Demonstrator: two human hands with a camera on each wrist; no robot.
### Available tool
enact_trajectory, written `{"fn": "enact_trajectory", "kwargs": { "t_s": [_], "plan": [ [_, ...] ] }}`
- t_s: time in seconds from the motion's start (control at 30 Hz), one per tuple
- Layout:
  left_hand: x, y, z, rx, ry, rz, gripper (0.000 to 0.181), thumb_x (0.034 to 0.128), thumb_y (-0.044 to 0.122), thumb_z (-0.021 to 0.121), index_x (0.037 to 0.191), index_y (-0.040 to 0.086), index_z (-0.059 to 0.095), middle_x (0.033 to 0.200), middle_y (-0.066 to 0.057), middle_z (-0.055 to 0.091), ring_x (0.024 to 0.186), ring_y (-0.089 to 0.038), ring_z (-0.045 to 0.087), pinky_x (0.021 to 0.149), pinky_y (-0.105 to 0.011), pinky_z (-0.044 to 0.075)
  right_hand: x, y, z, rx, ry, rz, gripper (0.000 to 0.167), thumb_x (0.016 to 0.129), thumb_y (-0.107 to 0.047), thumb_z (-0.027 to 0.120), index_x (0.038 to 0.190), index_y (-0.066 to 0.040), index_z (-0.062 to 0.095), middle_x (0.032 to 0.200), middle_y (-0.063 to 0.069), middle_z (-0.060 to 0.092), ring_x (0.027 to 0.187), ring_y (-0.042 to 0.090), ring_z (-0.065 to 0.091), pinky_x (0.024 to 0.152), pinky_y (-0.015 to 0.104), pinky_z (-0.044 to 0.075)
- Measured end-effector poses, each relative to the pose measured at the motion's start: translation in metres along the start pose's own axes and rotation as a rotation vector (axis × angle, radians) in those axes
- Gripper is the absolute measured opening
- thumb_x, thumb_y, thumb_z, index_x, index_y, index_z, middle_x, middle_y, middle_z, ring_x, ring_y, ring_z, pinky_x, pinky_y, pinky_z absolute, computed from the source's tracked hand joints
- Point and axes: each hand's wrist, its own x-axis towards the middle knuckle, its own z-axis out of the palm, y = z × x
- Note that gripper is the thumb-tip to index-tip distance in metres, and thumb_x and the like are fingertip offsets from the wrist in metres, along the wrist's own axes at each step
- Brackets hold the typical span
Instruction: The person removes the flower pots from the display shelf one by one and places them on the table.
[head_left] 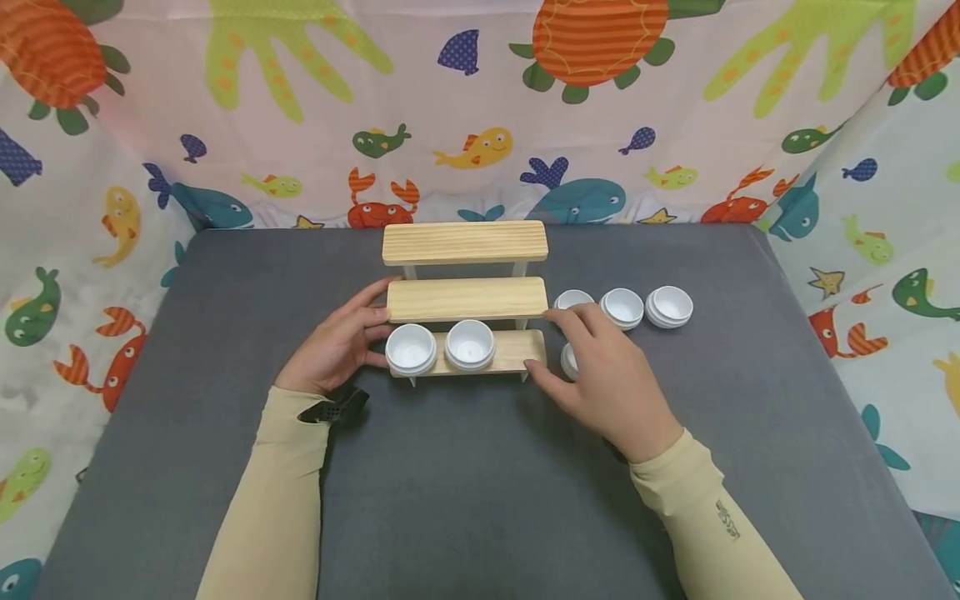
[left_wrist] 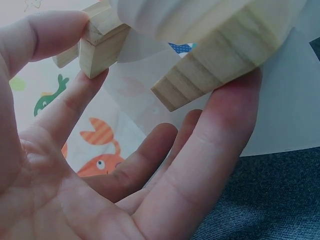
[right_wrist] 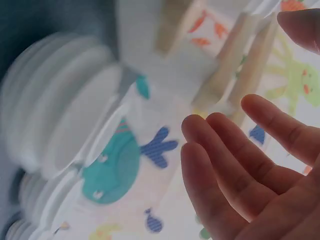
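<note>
A three-step wooden display stand (head_left: 467, 300) with pale boards and clear supports stands on the grey table. My left hand (head_left: 326, 346) holds its left end; the left wrist view shows thumb and a finger pinching one board end (left_wrist: 102, 45), another finger touching a lower board (left_wrist: 215, 65). Two stacks of small white bowls sit on the lowest board, a left stack (head_left: 411, 348) and a right stack (head_left: 470, 344). My right hand (head_left: 611, 383) is by the stand's right end, fingers loosely bent and spread, holding nothing in the right wrist view.
Right of the stand, more white bowl stacks (head_left: 670, 307) form a row on the table (head_left: 465, 500). Another white bowl (head_left: 568, 362) is partly hidden by my right hand. A cloth (head_left: 315, 167) with sea animals hangs behind and at both sides.
</note>
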Motion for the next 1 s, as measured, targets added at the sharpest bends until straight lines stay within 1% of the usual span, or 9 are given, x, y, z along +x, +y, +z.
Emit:
{"fn": "enact_trajectory", "kwargs": {
  "t_s": [0.07,0.17,0.33,0.43,0.5,0.67,0.77,0.87,1.0],
  "plan": [
    [0.001,-0.001,0.001,-0.006,-0.005,0.004,0.065,0.1115,0.028,0.053,0.171,0.033,0.029,0.16,-0.016,0.05,0.124,-0.021,0.07,0.079,-0.045,0.066,0.005,-0.008,0.0,0.006,-0.003,-0.026,0.058,0.091,-0.038,0.084,0.137,-0.008,0.066,0.123,0.012,0.066,0.084,0.022,0.064,0.071,0.042,0.059],
    [0.003,-0.001,0.005,-0.011,-0.018,0.007,0.065,0.1114,0.028,0.053,0.171,0.033,0.03,0.159,-0.017,0.051,0.124,-0.022,0.07,0.08,-0.046,0.066,0.01,-0.019,0.0,0.026,-0.008,-0.046,0.057,0.092,-0.038,0.083,0.137,-0.008,0.066,0.122,0.012,0.066,0.082,0.022,0.063,0.073,0.042,0.059],
    [0.002,0.002,0.007,-0.002,-0.019,0.003,0.064,0.1112,0.028,0.053,0.171,0.033,0.03,0.159,-0.019,0.052,0.124,-0.022,0.071,0.08,-0.046,0.066,0.018,-0.034,0.004,0.048,-0.022,-0.071,0.056,0.092,-0.039,0.082,0.137,-0.009,0.066,0.122,0.011,0.066,0.087,0.024,0.066,0.076,0.043,0.06],
    [0.002,0.004,0.006,0.006,-0.019,0.004,0.064,0.1116,0.027,0.052,0.171,0.032,0.03,0.16,-0.02,0.051,0.123,-0.021,0.071,0.08,-0.045,0.066,0.023,-0.041,0.009,0.058,-0.032,-0.087,0.055,0.093,-0.04,0.083,0.136,-0.01,0.067,0.121,0.011,0.066,0.091,0.025,0.066,0.079,0.042,0.059],
    [0.002,0.005,0.004,0.009,-0.016,0.004,0.064,0.1116,0.027,0.052,0.171,0.032,0.03,0.16,-0.02,0.051,0.121,-0.02,0.072,0.079,-0.044,0.066,0.026,-0.046,0.012,0.064,-0.041,-0.095,0.055,0.092,-0.041,0.083,0.136,-0.01,0.068,0.12,0.01,0.066,0.091,0.024,0.065,0.078,0.041,0.058],
    [0.0,0.006,0.002,0.012,-0.011,-0.003,0.063,0.1116,0.028,0.052,0.171,0.032,0.031,0.158,-0.018,0.052,0.119,-0.02,0.073,0.079,-0.045,0.066,0.03,-0.056,0.02,0.062,-0.058,-0.102,0.057,0.093,-0.044,0.084,0.136,-0.011,0.067,0.117,0.009,0.067,0.086,0.02,0.062,0.073,0.037,0.056],
    [-0.001,0.006,0.001,0.008,-0.007,-0.004,0.063,0.1117,0.027,0.052,0.171,0.032,0.031,0.156,-0.017,0.053,0.119,-0.02,0.073,0.079,-0.045,0.066,0.03,-0.061,0.026,0.056,-0.062,-0.099,0.058,0.093,-0.046,0.084,0.137,-0.012,0.066,0.116,0.009,0.066,0.085,0.019,0.062,0.073,0.037,0.056],
    [-0.002,0.006,0.001,0.004,-0.001,-0.002,0.063,0.1117,0.027,0.052,0.171,0.032,0.031,0.156,-0.018,0.054,0.119,-0.02,0.073,0.078,-0.045,0.066,0.03,-0.063,0.031,0.044,-0.059,-0.086,0.06,0.092,-0.047,0.084,0.138,-0.014,0.065,0.114,0.008,0.065,0.084,0.02,0.062,0.071,0.037,0.056],
    [-0.003,0.006,0.001,0.001,0.007,-0.008,0.064,0.1114,0.028,0.053,0.171,0.032,0.03,0.156,-0.019,0.053,0.12,-0.02,0.073,0.079,-0.045,0.066,0.029,-0.064,0.037,0.021,-0.047,-0.071,0.063,0.092,-0.048,0.084,0.14,-0.013,0.064,0.114,0.009,0.064,0.084,0.021,0.064,0.07,0.038,0.056]
  ]
}}
